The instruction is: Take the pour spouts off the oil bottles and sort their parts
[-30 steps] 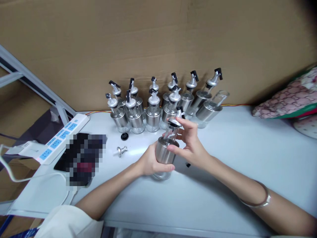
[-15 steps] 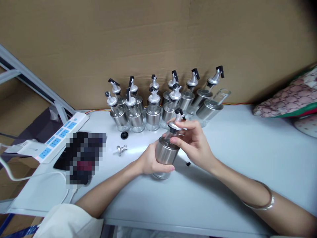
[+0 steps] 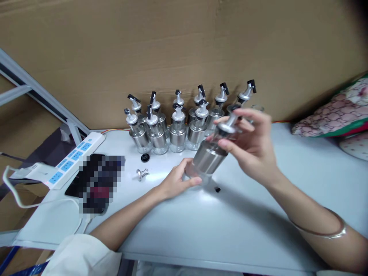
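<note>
A glass oil bottle (image 3: pixel 209 156) with a steel sleeve and a pour spout leans to the right above the table. My left hand (image 3: pixel 178 179) is closed round its clear glass base. My right hand (image 3: pixel 255 147) grips it higher up, thumb at the neck and fingers by the spout, some hidden behind it. Several similar bottles (image 3: pixel 177 134) with spouts stand in two rows behind. The rim of a bottle without a spout (image 3: pixel 257 108) shows past my right hand. Below the held bottle lies a small black cap (image 3: pixel 217 189).
Left on the table are a loose silver spout (image 3: pixel 141 174), a black stopper (image 3: pixel 145 157), a white power strip (image 3: pixel 77 159) and a blurred-out dark device (image 3: pixel 73 184) beside a white cable. A patterned cushion (image 3: pixel 330 111) sits at right, and a cardboard wall (image 3: pixel 178 46) stands behind.
The bottle has gone from nearly upright to leaning right, lifted a little. My right hand has moved up and right with its top. My left hand now holds lower, at the glass base.
</note>
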The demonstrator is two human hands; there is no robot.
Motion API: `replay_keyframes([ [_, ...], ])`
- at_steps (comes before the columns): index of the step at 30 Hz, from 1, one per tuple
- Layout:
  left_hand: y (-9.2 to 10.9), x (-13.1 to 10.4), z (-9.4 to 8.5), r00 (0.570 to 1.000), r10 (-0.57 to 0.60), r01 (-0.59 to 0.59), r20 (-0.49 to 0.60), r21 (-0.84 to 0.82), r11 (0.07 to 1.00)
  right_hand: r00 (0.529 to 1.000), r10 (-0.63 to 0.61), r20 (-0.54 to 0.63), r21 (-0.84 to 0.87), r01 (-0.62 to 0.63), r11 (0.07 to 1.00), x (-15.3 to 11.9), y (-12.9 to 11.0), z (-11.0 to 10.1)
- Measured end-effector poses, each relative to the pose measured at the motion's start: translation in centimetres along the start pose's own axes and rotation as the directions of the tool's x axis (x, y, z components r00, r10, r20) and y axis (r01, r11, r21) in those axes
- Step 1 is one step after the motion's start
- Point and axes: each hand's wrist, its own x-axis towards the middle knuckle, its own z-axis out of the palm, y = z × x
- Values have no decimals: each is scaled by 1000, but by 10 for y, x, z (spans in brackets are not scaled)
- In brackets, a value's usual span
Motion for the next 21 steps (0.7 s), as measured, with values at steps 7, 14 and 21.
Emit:
replay_keyframes([
  [7,0,1,5,1000,-26,23,13,147,989,972,-187,-143,-244,148,958,22,31,-42],
  [14,1,1,5,999,-42,42,-3,195,980,978,-53,-201,-210,9,978,19,62,-34],
  [21,2,1,4,999,-50,49,0,205,978,984,-52,-168,-190,20,982,19,71,-31],
])
